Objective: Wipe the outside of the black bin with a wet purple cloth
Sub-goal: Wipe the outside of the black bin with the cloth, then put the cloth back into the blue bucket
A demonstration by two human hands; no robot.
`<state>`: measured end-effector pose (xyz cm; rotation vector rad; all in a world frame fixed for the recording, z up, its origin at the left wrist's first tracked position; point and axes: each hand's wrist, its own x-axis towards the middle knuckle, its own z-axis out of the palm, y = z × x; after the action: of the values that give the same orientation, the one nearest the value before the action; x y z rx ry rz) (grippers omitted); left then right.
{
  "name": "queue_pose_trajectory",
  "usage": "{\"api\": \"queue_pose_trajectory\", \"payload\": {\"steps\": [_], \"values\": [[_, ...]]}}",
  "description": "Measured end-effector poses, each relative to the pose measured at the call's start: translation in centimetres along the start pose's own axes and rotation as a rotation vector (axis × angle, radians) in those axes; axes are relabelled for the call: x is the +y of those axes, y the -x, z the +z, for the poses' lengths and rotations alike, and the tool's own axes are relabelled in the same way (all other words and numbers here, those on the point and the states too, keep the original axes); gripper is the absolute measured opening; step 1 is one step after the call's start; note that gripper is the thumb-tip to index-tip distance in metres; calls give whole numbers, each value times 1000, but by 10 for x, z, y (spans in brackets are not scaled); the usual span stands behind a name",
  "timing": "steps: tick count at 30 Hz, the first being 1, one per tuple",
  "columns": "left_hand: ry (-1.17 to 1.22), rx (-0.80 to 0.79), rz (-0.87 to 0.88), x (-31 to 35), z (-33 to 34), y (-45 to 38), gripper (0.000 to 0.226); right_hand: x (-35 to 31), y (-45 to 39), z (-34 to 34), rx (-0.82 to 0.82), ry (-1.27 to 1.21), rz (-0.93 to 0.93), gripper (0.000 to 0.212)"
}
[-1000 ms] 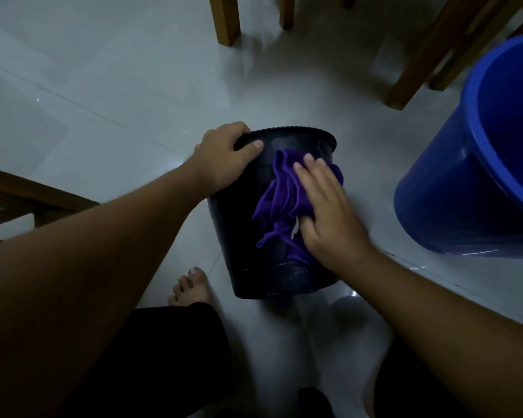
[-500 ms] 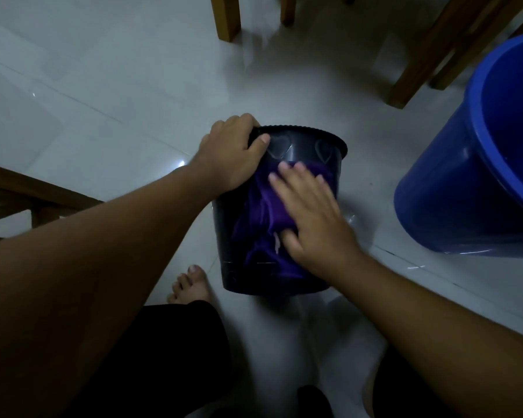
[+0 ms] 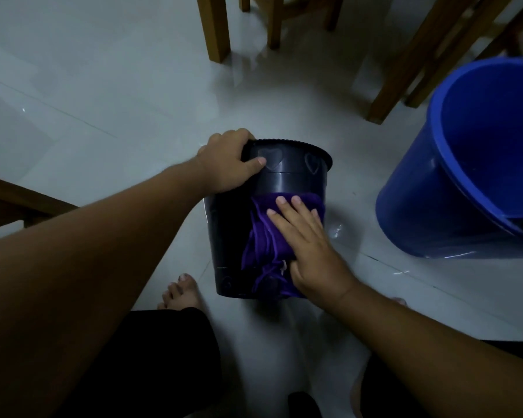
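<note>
The black bin [image 3: 287,179] stands on the tiled floor, tipped away from me, with heart shapes under its ridged rim. My left hand [image 3: 228,162] grips the rim at its left side, thumb on the outer wall. A wet purple cloth [image 3: 261,236] lies bunched against the bin's near wall, from its middle down to its base. My right hand [image 3: 310,251] lies flat on the cloth with fingers spread, pressing it to the bin.
A large blue bucket [image 3: 453,182] stands tilted at the right, close to the bin. Wooden chair and table legs [image 3: 216,28] rise at the back and back right. Another wooden piece [image 3: 18,203] shows at the left. My bare foot [image 3: 180,292] rests beside the bin's base.
My right hand has slid the cloth down the bin's wall from the rim towards the base. The bin has tipped further from me, showing the heart shapes. My left hand keeps its grip.
</note>
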<state>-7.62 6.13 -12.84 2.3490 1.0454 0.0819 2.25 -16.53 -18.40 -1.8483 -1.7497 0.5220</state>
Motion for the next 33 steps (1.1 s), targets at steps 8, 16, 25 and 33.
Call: {"api": "queue_pose_trajectory", "payload": {"steps": [8, 16, 25, 33], "values": [[23, 41, 23, 13, -9, 23, 32, -6, 0, -37, 2, -69, 58, 77], [-134, 69, 194, 71, -30, 53, 18, -7, -7, -111, 254, -120, 184, 64], [-623, 30, 265, 109, 29, 95, 39, -9, 22, -163, 377, -77, 356, 51], [-651, -95, 242, 115, 64, 107, 42, -1, 34, -147, 351, -96, 481, 53]]}}
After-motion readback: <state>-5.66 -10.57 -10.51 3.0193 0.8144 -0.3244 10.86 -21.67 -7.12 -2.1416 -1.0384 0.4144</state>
